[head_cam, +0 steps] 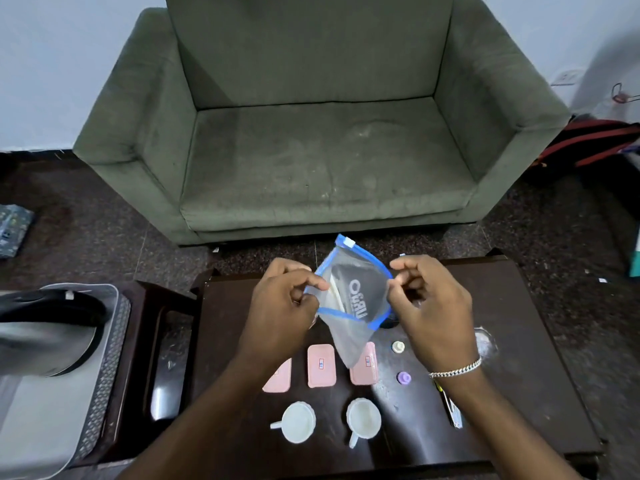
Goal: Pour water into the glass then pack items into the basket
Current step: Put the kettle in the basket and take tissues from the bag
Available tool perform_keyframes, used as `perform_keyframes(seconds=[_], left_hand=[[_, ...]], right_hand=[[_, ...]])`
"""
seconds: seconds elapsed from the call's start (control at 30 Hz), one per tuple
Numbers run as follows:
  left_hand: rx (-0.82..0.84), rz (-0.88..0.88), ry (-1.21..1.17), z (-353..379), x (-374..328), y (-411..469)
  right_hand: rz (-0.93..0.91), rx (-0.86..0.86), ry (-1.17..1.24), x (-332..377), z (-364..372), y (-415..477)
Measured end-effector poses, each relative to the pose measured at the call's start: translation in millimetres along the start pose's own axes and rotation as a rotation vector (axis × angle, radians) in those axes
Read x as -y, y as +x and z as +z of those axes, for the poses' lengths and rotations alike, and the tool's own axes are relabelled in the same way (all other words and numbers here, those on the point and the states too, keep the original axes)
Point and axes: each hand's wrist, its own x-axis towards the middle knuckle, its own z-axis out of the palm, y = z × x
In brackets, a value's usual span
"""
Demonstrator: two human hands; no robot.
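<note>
I hold a clear zip bag [349, 306] with a blue slider rim above the dark table [512, 375]. My left hand [280, 306] pinches its left rim and my right hand [429, 306] pinches its right rim, so the mouth is spread apart. Something dark with white lettering lies inside the bag. Below it lie three pink flat packs [321, 366], partly hidden by the bag and my left arm. Two white cups [298, 421] [363, 419] stand near the front edge. A grey basket [104, 358] at the left holds a steel kettle [45, 327] with a black handle.
A white cap [398, 347] and a purple cap [403, 377] lie right of the pink packs. A small packet [452, 410] lies by my right wrist. A green sofa [311, 133] stands beyond the table. A red and black bag [595, 140] sits at far right.
</note>
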Motion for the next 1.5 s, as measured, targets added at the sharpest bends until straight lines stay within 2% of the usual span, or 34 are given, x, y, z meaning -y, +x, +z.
perform_keyframes(seconds=[0.07,0.17,0.23,0.33,0.37,0.43,0.57,0.67,0.87,1.0,1.1,1.3,1.4,1.5], left_hand=[[-0.006,0.035,0.085,-4,-1,-1],[0.027,0.082,0.091,-5,-12,-3],[0.074,0.121,0.102,-1,-21,-7],[0.103,0.177,0.139,5,-37,-12],[0.11,0.2,0.154,7,-42,-13],[0.137,0.241,0.198,11,-49,-16],[0.176,0.273,0.249,14,-55,-28],[0.221,0.293,0.25,17,-56,-37],[0.308,0.317,0.302,28,-52,-45],[0.237,0.244,0.371,33,-45,-36],[0.168,0.152,0.409,34,-41,-30],[0.119,0.017,0.406,31,-35,-21],[0.09,-0.065,0.415,27,-31,-14],[0.052,-0.12,0.398,20,-24,-5]], right_hand=[[-0.109,-0.021,-0.182,-2,-6,-2],[-0.094,0.034,-0.357,6,-10,-5],[-0.154,0.076,-0.441,18,-11,-7],[-0.229,0.205,-0.299,49,-4,-12],[-0.175,0.271,-0.246,56,2,-13],[-0.014,0.383,-0.285,60,14,-13],[0.214,0.325,-0.409,45,27,-2],[0.272,0.35,-0.505,27,38,8],[0.338,0.385,-0.471,-8,52,4],[0.233,0.482,-0.538,0,60,19],[0.044,0.53,-0.652,9,58,18],[0.031,0.6,-0.649,26,40,11],[-0.055,0.553,-0.633,38,25,6],[-0.198,0.34,-0.375,42,4,1]])
